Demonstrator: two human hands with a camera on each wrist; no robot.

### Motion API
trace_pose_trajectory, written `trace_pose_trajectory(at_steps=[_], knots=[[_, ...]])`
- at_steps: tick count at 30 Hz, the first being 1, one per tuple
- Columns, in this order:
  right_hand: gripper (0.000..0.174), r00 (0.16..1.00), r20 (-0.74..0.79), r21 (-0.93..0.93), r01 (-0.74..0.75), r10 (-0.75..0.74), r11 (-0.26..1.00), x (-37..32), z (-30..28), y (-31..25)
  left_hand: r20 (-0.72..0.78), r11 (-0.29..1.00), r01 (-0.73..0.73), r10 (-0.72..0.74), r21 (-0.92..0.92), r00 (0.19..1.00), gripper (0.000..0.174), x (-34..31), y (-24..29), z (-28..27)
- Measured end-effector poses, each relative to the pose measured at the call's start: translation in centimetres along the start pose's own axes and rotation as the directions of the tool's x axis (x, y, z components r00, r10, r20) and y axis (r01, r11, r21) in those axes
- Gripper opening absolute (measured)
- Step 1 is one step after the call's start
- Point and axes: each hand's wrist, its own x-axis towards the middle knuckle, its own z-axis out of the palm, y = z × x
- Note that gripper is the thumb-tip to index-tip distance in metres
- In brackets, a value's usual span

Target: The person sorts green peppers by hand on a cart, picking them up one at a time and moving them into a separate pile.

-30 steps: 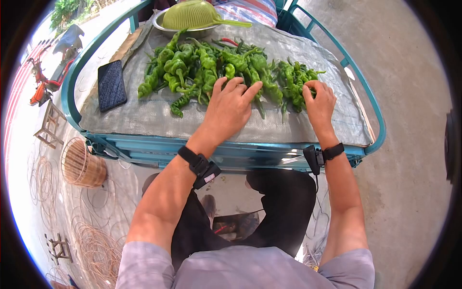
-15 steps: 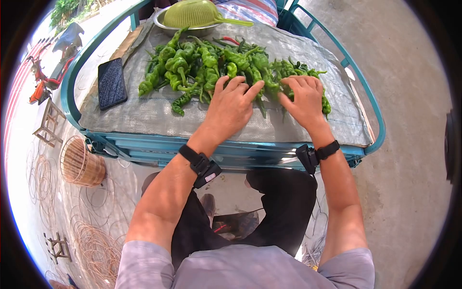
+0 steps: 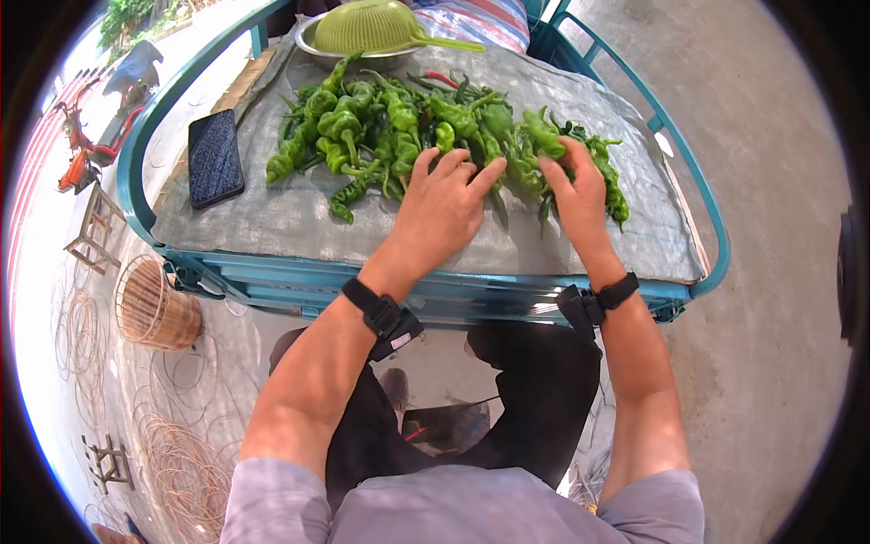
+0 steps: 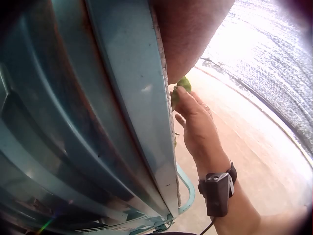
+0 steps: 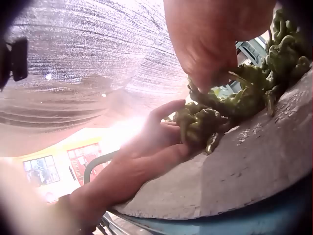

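Green peppers lie in a broad heap across the grey sheet. My left hand rests at the heap's near edge, fingers spread and slightly bent against the peppers. Over the right part of the heap, my right hand pinches a green pepper between thumb and fingers. In the left wrist view a bit of that green pepper shows at the right hand's fingertips. The right wrist view shows the left hand touching curled peppers, with the right hand close above.
A yellow-green strainer sits in a metal bowl at the back. A phone lies on the left. One red pepper is behind the heap. Teal rails edge the cart, and a wicker basket stands on the ground.
My right hand has moved left from the heap's right edge, drawn back slightly, and now lifts a green pepper. The left hand has stayed nearly in place.
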Motion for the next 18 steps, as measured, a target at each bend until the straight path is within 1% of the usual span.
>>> trace_pose_trajectory(at_steps=[1,3,4,7,8,11,14,16,17,18], knots=[[0.034,0.999,-0.035,0.125,0.013,-0.009,0.992,0.2,-0.2,0.2,-0.001,1.0,0.001,-0.001,0.001,1.0,0.057,0.1,0.0,0.0],[0.036,0.994,-0.108,0.361,0.051,-0.013,0.931,0.4,-1.0,0.7,0.015,1.0,0.01,-0.01,0.004,1.0,0.057,0.2,0.0,-0.1],[0.04,0.995,-0.087,0.289,0.061,-0.038,0.955,0.7,-2.0,0.7,0.024,1.0,0.013,-0.013,0.003,1.0,0.057,0.2,0.0,-0.1],[0.04,0.991,-0.102,0.405,-0.035,0.083,0.914,1.0,-3.9,-0.3,0.021,1.0,0.022,-0.022,-0.003,1.0,0.057,0.1,0.1,0.0],[0.041,0.987,-0.074,0.441,-0.095,0.142,0.892,1.2,-4.5,-0.5,0.024,1.0,0.025,-0.024,-0.002,0.999,0.057,0.1,0.1,0.0],[0.037,0.97,-0.003,0.609,-0.192,0.244,0.769,1.6,-5.0,1.2,0.025,1.0,0.024,-0.024,-0.003,0.999,0.057,0.1,0.1,0.0],[0.029,0.913,-0.003,0.652,-0.308,0.409,0.693,1.5,-4.8,1.6,0.023,1.0,0.021,-0.021,-0.002,1.0,0.058,0.1,0.1,0.1],[0.026,0.893,0.033,0.378,-0.428,0.45,0.821,1.8,-5.1,1.1,0.028,1.0,0.021,-0.021,0.002,0.999,0.057,0.1,0.1,-0.1],[0.025,0.88,0.047,0.222,-0.471,0.473,0.854,1.8,-5.2,0.9,0.025,1.0,0.016,-0.016,0.003,1.0,0.058,0.1,0.1,-0.1],[0.025,0.896,0.061,0.166,-0.444,0.44,0.88,1.8,-5.2,1.0,0.021,1.0,0.013,-0.013,0.003,1.0,0.058,0.1,0.1,-0.1]])
